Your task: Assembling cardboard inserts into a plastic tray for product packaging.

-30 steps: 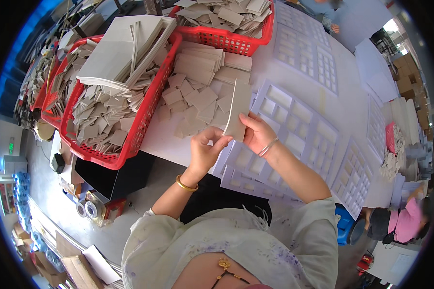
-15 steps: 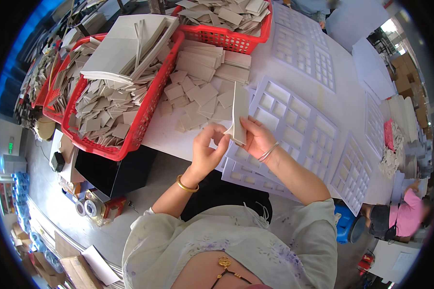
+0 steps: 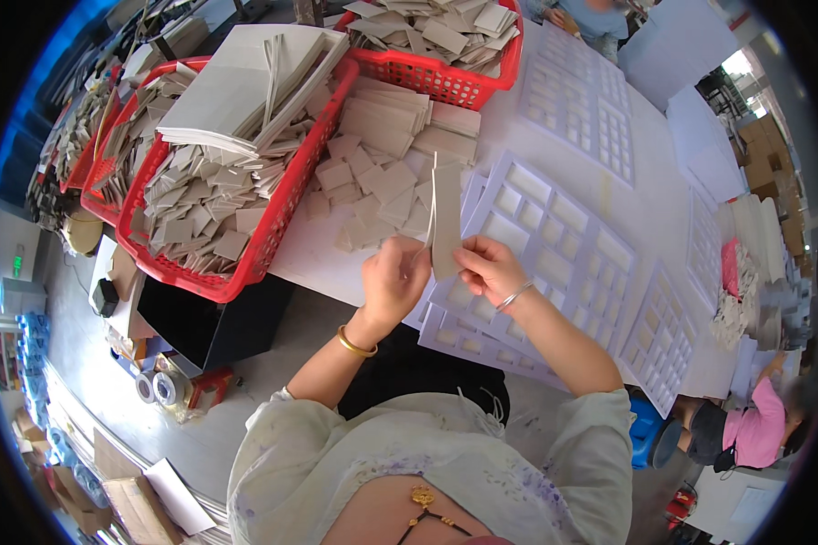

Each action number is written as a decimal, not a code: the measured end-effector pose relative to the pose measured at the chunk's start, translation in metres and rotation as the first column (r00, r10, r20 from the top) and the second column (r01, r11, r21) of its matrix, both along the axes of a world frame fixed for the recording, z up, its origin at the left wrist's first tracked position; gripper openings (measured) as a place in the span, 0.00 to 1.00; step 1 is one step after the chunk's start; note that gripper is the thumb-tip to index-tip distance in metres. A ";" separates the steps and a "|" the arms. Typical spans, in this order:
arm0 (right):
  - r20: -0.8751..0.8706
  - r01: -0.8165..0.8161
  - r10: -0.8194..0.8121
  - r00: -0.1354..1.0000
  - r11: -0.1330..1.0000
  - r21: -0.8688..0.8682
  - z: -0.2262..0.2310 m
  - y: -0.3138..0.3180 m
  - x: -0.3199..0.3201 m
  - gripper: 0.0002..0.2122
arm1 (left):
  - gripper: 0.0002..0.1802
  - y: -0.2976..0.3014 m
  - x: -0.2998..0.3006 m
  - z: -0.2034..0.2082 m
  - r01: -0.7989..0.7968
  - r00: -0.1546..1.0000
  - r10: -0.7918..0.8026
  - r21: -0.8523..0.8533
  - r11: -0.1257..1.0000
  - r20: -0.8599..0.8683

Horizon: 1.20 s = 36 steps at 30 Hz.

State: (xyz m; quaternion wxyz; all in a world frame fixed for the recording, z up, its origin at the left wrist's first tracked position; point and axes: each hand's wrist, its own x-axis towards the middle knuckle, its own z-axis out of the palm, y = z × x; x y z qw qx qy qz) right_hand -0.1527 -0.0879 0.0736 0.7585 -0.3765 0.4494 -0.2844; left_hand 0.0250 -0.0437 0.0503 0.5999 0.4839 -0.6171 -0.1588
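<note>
A long grey cardboard strip [image 3: 446,218] stands nearly upright between my hands, with a thinner edge or second strip parting from it on the left. My right hand [image 3: 493,271] pinches its lower right side between thumb and fingers. On the other side, my left hand [image 3: 396,277] is closed at the strip's lower left edge, its fingertips on the thin parted piece. Beneath and beyond the hands lies a white board with rectangular cutouts [image 3: 568,211]. Loose grey cardboard pieces [image 3: 386,182] are scattered on the table just past my left hand.
A red basket [image 3: 286,186] full of cardboard pieces, topped by a stack of grey sheets [image 3: 236,82], stands at the left. Another red basket [image 3: 454,86] is at the back. More cutout boards [image 3: 659,341] lie to the right. A person [image 3: 591,20] is across the table.
The strip has turned so its broad face shows more. My left fingers have curled in closer, and my right hand has shifted slightly right and lower on the strip.
</note>
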 end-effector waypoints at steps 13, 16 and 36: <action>-0.158 0.595 -0.717 0.679 0.663 -0.455 0.025 -0.023 -0.196 0.11 | 0.04 -0.097 0.047 -0.072 0.098 0.943 0.044 0.402 0.910 -0.330; -0.174 0.622 -0.806 0.566 0.556 -0.551 0.037 -0.019 -0.223 0.11 | 0.09 -0.125 0.043 -0.087 0.113 0.979 -0.024 0.441 0.891 -0.203; -0.694 0.293 -0.583 0.422 0.812 -0.504 -0.032 -0.064 -0.379 0.07 | 0.21 -0.020 -0.037 -0.040 0.266 0.905 -0.373 0.409 0.873 0.206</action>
